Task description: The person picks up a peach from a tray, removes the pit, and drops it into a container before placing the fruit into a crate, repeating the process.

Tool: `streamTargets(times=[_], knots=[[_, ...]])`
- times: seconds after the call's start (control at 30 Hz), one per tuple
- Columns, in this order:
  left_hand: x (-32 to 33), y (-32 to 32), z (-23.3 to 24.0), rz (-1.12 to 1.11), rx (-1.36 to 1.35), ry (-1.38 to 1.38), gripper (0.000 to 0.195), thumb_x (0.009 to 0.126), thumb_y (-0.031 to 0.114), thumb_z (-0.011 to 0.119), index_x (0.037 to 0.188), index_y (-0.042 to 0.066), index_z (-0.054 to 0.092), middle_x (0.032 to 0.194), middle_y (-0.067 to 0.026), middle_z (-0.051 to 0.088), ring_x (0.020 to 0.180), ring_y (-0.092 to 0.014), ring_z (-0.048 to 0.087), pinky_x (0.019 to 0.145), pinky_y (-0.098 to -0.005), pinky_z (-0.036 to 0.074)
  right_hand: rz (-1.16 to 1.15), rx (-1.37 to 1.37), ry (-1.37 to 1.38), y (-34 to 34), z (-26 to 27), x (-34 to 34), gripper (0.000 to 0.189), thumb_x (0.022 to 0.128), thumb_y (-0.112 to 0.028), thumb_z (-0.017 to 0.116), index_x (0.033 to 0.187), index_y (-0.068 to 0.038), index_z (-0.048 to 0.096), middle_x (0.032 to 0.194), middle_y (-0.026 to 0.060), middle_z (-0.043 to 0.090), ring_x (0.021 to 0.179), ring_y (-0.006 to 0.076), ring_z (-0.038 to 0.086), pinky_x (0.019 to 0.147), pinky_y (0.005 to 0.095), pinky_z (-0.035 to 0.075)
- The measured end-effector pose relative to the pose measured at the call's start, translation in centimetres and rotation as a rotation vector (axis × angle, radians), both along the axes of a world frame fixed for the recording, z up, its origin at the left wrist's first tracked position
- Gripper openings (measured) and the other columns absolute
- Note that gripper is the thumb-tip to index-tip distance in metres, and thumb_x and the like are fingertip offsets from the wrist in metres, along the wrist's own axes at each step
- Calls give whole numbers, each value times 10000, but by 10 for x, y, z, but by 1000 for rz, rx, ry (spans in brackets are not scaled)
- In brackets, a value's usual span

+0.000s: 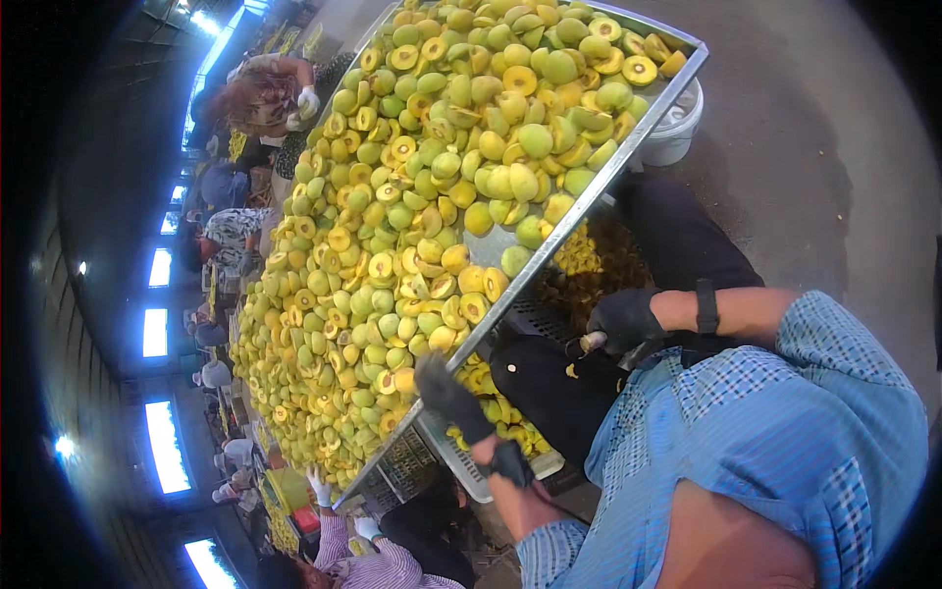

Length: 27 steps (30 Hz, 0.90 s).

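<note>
My right hand (pixel 624 321), in a black glove, is closed around a tool with a pale, round handle end (pixel 593 341). A thin loop seems to stick out beside it, too small to make out well. At the near metal rim (pixel 537 269) of a large tray table, my left hand (pixel 449 390) in a dark glove reaches to the fruit; motion blurs its fingers, so a hold cannot be told. Halved yellow-green peaches (pixel 412 221), many with the stone or its hollow showing, are heaped on the table. Small fruit scraps (pixel 571 371) lie on my dark trousers.
Below the rim stands a pale crate (pixel 471 471) of yellow-green fruit pieces. Brown waste (pixel 607 276) and yellow pieces (pixel 578 250) lie beneath the table. A white bucket (pixel 671 136) stands beyond my knee. A co-worker's white-gloved hand (pixel 319 487) touches the heap; other people work farther off.
</note>
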State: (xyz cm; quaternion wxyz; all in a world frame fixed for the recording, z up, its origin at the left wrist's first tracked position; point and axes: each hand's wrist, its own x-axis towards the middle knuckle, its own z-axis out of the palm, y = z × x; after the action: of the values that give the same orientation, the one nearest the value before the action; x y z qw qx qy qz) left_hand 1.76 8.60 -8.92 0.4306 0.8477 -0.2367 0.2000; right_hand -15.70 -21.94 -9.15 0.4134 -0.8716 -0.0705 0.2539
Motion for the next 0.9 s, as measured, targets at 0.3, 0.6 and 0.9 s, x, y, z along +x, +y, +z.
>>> streamTargets(times=[0.3,0.6,0.9], knots=[[123,-187,-22,-429,686,-73,580,690,102,737,1241,28,570,1201,-212,559,1156,-380,527,989,-433,433,-232,-24,-136,-32,22,-24,278,876,-366,616,896,-89,618,789,163,649,792,380,640,678,481,486],[78,-167,24,-564,-178,874,438,909,211,624,1255,-45,539,1196,-120,584,959,-181,619,783,-313,526,-565,353,-391,-41,31,-5,240,960,-254,574,1098,-59,594,976,223,637,901,394,629,770,444,500],[-65,-154,58,-511,-554,640,457,1036,266,383,1341,-67,449,1296,-157,540,1194,-239,528,1052,-361,410,-627,800,-417,15,33,28,242,981,-235,568,1095,-26,609,857,92,661,797,129,590,728,335,494]])
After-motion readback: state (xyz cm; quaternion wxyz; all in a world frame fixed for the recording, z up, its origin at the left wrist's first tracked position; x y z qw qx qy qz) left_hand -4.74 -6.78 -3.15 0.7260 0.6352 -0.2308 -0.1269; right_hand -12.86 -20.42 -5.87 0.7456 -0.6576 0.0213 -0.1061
